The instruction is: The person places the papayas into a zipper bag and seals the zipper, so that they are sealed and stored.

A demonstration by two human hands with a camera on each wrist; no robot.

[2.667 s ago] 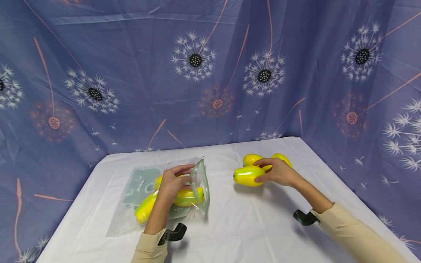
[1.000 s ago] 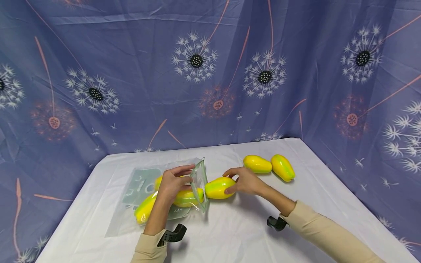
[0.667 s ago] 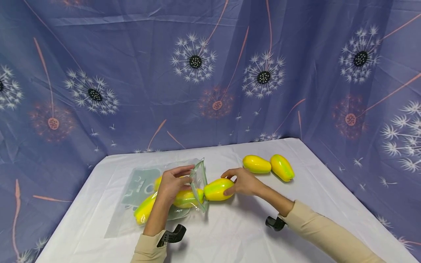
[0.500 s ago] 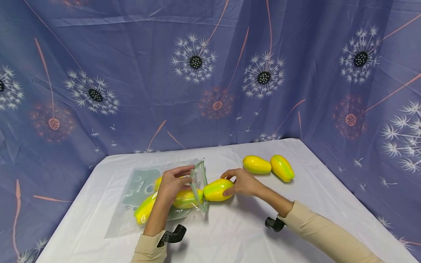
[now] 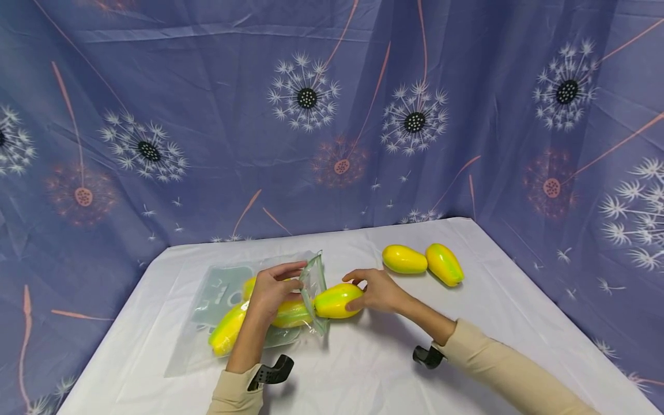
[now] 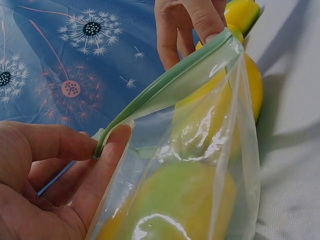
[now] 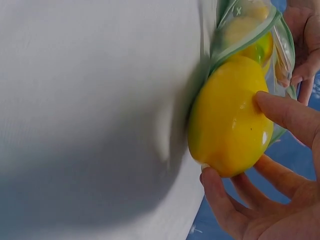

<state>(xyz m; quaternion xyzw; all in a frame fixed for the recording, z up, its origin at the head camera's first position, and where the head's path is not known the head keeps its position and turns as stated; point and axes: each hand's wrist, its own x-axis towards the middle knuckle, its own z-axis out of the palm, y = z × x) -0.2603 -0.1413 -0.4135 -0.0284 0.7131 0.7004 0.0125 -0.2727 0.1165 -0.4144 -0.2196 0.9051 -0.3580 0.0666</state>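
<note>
A clear zip bag with a green-edged mouth lies on the left of the table, several yellow-green papayas inside it. My left hand pinches the upper edge of its mouth between thumb and fingers, seen closely in the left wrist view, and the mouth gapes to the right. With thumb and fingertips around its rear end, my right hand grips another papaya. That papaya's front end is at the bag's mouth, just inside the green rim in the right wrist view, close to a papaya inside.
Two more papayas lie side by side at the back right of the white-covered table. A blue curtain with a dandelion print hangs behind and along both sides.
My right hand has brought a papaya from the back right leftward to the bag's mouth, lately edging it slightly in. My left hand has kept its pinch on the bag's edge.
</note>
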